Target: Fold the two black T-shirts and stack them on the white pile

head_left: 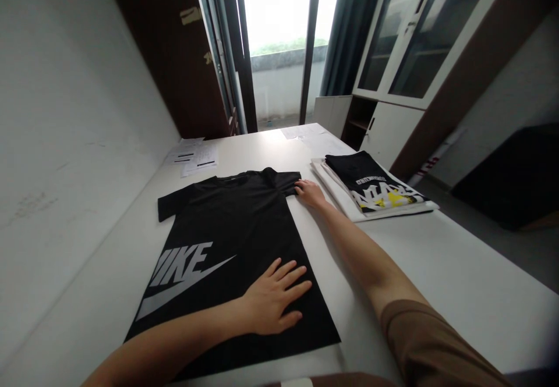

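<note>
A black T-shirt (257, 224) lies spread on the white table, its neck toward the window and a grey logo with lettering on its left side. My left hand (277, 297) rests flat on the lower part of the shirt, fingers spread. At the hem of the right sleeve is my right hand (309, 192), its fingers closed together on the fabric edge; the thumb is mostly hidden.
Right of the shirt sits a stack of folded shirts (371, 186), a black one with white and yellow print on top. Papers (194, 157) lie at the table's far left. The white table (471, 282) meets a wall on the left. Cabinets (406, 43) stand beyond, right.
</note>
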Demonstrator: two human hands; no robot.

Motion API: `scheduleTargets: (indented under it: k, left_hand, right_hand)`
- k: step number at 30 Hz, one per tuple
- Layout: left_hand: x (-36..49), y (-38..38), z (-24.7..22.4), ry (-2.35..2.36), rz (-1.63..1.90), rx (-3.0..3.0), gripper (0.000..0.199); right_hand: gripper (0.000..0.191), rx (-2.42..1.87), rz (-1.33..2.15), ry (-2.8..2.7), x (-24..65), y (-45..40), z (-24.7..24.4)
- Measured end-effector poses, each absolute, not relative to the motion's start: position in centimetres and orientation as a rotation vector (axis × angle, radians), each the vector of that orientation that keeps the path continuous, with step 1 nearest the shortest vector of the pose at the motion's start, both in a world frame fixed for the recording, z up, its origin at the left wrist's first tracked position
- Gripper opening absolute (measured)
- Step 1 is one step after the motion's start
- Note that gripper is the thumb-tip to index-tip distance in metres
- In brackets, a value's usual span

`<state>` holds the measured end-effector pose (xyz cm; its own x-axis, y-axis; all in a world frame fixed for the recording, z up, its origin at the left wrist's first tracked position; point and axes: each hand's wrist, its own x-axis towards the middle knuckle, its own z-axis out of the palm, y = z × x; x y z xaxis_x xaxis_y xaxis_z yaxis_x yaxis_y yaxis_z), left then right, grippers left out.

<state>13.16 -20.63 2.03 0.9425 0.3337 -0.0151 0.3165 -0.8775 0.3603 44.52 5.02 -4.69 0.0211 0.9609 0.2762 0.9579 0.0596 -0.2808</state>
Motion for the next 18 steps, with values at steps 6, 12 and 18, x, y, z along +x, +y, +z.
scheduleTargets:
  k: [6, 12, 18]
  left_hand:
    - [13.8, -20.6, 3.0, 0.402, 0.087, 2.758, 0.068]
    - [11.6, -11.0, 3.8, 0.905, 0.338, 2.84, 0.054]
    - [5.3, -0.2, 0.0, 1.535, 0.31, 2.722, 0.053]
  right_hand:
    - [0.033, -1.937, -0.021, -1.812, 44.5, 4.5, -4.1]
    - [0.036, -1.76, -0.089, -1.865, 44.4, 4.5, -4.6]
    - [0.042, -1.609, 0.013, -2.139, 43.7, 4.9, -5.3]
